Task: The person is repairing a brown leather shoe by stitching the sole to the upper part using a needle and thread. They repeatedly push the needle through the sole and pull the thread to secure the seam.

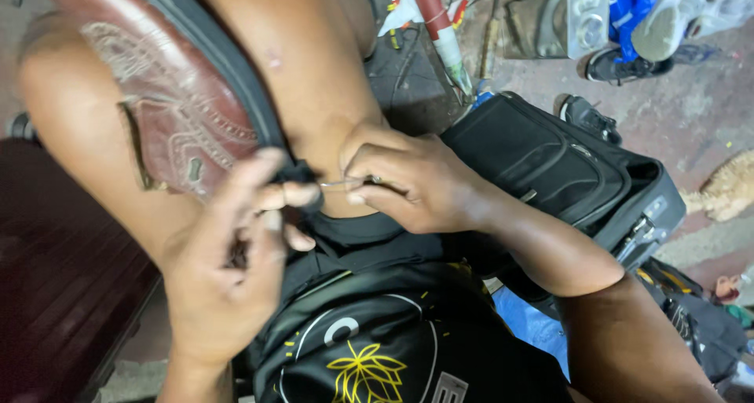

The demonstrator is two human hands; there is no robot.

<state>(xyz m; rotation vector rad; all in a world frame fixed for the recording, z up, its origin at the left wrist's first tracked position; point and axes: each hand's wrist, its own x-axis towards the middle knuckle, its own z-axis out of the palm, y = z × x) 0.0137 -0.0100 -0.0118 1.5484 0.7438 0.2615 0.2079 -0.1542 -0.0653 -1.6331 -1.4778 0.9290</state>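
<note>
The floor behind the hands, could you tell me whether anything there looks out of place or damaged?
Yes. A single dark shoe lies beside the open black bag, another shoe sits apart further back, and a tube lies among loose tools. It looks scattered rather than damaged.

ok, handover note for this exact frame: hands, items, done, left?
Left hand: pinching the black strap end against the brown leather piece on the knee.
Right hand: grip shut on a thin metal needle, point toward the strap end.
Black bag lies open on the floor to the right.
Done: cannot tell how much is stitched.
Left: the stitch at the strap end looks unfinished.
</note>
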